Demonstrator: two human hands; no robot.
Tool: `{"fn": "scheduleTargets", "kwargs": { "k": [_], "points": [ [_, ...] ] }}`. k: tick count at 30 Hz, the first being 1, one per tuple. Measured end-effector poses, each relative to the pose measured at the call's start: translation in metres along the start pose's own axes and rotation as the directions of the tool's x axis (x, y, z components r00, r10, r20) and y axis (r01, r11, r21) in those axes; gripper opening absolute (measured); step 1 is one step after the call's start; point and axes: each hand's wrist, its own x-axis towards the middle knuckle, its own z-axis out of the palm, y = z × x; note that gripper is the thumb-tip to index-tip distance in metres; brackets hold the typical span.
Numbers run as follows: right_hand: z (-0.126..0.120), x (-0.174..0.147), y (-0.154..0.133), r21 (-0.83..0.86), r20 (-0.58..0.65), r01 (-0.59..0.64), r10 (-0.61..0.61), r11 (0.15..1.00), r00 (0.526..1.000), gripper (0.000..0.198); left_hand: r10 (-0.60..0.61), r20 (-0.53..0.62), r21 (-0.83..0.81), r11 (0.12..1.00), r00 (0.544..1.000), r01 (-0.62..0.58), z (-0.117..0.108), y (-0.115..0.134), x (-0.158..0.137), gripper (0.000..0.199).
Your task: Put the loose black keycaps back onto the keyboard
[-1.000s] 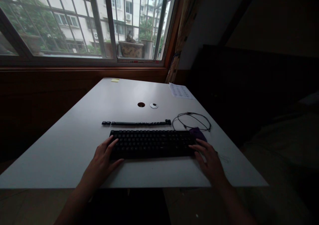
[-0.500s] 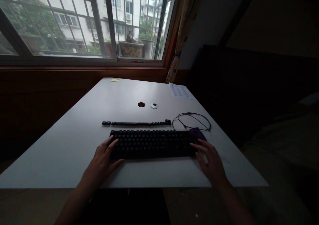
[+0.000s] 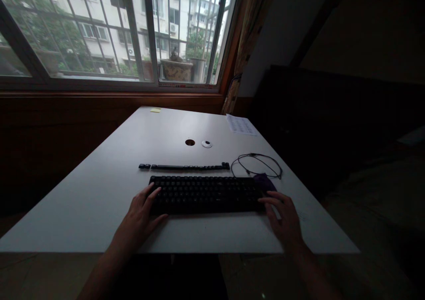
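Note:
A black full-size keyboard [image 3: 206,196] lies flat on the white table. At its left end rests my left hand [image 3: 141,211], open, with fingertips on the leftmost keys and the thumb stretched along the front edge. My right hand [image 3: 283,216] is at the right end, its fingers apart and bent over the keyboard's corner; no held object shows. Behind the keyboard runs a row of loose black keycaps [image 3: 191,167], including a long one. A dark purple cloth-like item [image 3: 264,182] lies by the right rear corner, partly hidden by my right hand.
A coiled black cable [image 3: 262,157] lies right of the keycaps. Farther back are a round hole [image 3: 190,142] in the white table [image 3: 99,180], a white round cover [image 3: 206,144], a printed sheet [image 3: 241,125] and a yellow note [image 3: 155,110]. A barred window stands beyond.
My right hand's fingers have shifted toward the keyboard's front right corner. My left hand stays at the left end. The whole view has shifted slightly.

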Motion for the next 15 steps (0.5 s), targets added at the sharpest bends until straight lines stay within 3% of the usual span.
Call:
{"fn": "scheduleTargets", "kwargs": {
  "k": [8, 15],
  "points": [
    [0.029, 0.064, -0.016, 0.032, 0.069, -0.025, 0.023, 0.999, 0.997, 0.024, 0.005, -0.021, 0.003, 1.0, 1.0, -0.005, 0.002, -0.001, 0.0, 0.071],
    [0.079, 0.126, -0.009, -0.039, 0.267, 0.052, -0.04, 0.998, 0.963, 0.028, 0.009, -0.026, -0.008, 1.0, 1.0, -0.009, 0.002, 0.0, -0.001, 0.07]
  ]
}}
